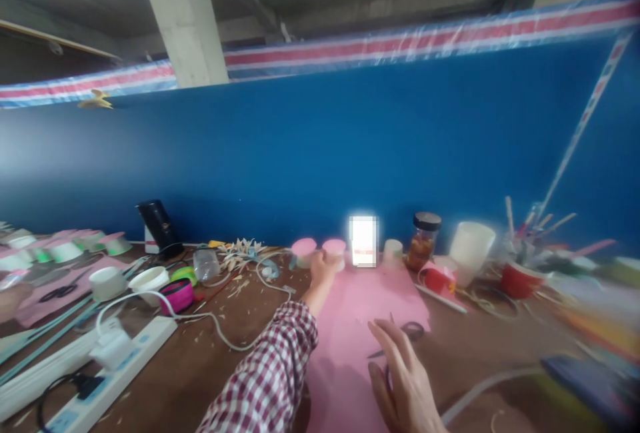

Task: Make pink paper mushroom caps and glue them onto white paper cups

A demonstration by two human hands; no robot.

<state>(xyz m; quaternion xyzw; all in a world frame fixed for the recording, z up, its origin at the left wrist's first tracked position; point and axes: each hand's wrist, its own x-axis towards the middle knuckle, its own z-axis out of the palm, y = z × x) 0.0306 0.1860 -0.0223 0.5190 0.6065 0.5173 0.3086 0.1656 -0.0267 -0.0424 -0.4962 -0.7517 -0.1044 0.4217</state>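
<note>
My left hand (323,268), in a red and white checked sleeve, reaches far out and its fingers close round a small white cup with a pink lid (334,251). A second pink-lidded cup (303,251) stands just left of it. My right hand (403,373) hovers low over a pink sheet (350,313), fingers spread and holding nothing. A pair of scissors (407,334) lies on the sheet just beyond its fingertips.
A bright phone screen (363,240), a glass jar (423,240), a white cup (470,246) and a red pot of brushes (520,278) line the blue wall. A power strip (107,380), cables, tape rolls (177,294) and several small cups (65,250) lie on the left.
</note>
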